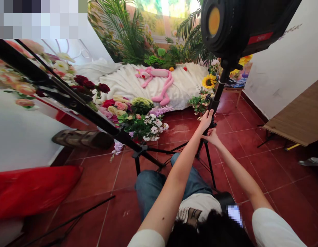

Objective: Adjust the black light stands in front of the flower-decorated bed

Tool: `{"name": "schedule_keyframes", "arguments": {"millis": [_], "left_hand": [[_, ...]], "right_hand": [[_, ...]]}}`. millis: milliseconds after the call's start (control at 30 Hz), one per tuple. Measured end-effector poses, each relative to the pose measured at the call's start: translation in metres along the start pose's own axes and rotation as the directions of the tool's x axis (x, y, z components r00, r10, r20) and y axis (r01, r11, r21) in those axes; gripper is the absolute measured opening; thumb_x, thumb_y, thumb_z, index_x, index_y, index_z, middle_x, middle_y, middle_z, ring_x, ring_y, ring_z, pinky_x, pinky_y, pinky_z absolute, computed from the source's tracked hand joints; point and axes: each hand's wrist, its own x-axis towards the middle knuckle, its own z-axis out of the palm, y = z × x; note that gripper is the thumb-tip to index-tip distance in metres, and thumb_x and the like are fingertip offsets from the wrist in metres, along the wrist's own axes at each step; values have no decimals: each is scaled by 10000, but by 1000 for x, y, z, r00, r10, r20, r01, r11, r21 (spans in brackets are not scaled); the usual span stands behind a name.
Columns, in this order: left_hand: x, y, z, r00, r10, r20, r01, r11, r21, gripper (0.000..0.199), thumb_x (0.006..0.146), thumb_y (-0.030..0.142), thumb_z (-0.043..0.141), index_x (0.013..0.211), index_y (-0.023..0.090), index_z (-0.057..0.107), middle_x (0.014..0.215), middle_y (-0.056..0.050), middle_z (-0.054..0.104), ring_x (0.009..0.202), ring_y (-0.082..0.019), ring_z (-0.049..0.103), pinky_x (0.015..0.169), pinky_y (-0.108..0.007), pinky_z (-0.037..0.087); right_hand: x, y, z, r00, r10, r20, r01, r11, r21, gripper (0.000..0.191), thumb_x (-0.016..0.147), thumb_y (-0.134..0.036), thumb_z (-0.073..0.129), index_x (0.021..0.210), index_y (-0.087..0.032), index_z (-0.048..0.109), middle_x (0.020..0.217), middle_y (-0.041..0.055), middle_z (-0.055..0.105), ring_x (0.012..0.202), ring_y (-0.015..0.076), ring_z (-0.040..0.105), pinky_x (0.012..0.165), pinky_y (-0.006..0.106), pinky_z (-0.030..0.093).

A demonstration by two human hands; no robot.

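A black studio light [241, 34] with a round yellow front sits on top of a black light stand [218, 93] in front of me. My left hand [207, 118] is closed around the stand's pole. Just below it, my right hand [213, 136] grips the stand near its dark collar, thumb pointing left; part of the collar is hidden by the fingers. The stand's legs [209, 164] spread on the floor by my jeans-clad knees.
Another black stand [97, 118] slants across the left. Artificial flowers [138, 113] border a white draped cloth [117, 82] with a pink plush toy [160, 72] on it. A wooden board [297, 113] is at the right, and red fabric [32, 190] lies lower left.
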Motion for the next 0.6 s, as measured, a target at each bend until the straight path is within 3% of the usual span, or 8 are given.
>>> {"name": "schedule_keyframes", "arguments": {"millis": [133,233,300,400,500,600], "left_hand": [[-1,0,-1,1000,-30,-4,30,1000,0,699,771,842,384,761,174,588,753,-43,635,685,-120,613,644,-249,507],[-1,2,-1,998,-65,-9,64,997,-36,720,839,802,307,844,160,632,796,-61,671,772,-139,651,725,-257,539],[0,3,-1,996,-94,-3,93,992,-89,764,888,763,212,918,144,657,823,-84,695,863,-163,677,797,-280,557],[3,3,1,995,-94,-24,88,980,-179,746,955,672,153,1053,131,658,933,-106,718,1032,-182,681,922,-316,551],[6,2,4,996,-46,-77,26,971,-238,670,991,607,170,1174,157,631,1075,-104,711,1183,-173,635,1025,-326,508],[7,0,6,996,-36,-81,18,977,-212,704,968,655,174,1182,164,631,1053,-106,714,1139,-188,654,987,-322,529]], "right_hand": [[8,-14,-26,988,-152,-27,153,987,42,888,418,-358,902,1154,-265,413,1158,79,559,915,203,603,821,402,565],[16,-42,-42,954,-295,-42,298,950,93,723,617,-460,807,1227,-275,466,1312,101,539,1209,255,548,1048,483,461],[23,-64,-42,915,-393,-91,400,913,79,598,717,-479,743,1221,-257,508,1305,100,569,1259,252,532,1104,486,410],[37,-94,-26,866,-479,-143,489,871,44,600,713,-464,770,1208,-230,526,1241,100,619,1197,234,582,1080,431,442],[56,-113,-6,879,-445,-172,459,887,54,485,733,-498,751,1086,-211,582,1093,80,671,1104,224,630,979,386,513],[72,-121,4,884,-421,-201,444,892,87,404,759,-538,717,944,-193,616,953,69,686,994,219,666,854,357,558]]}}
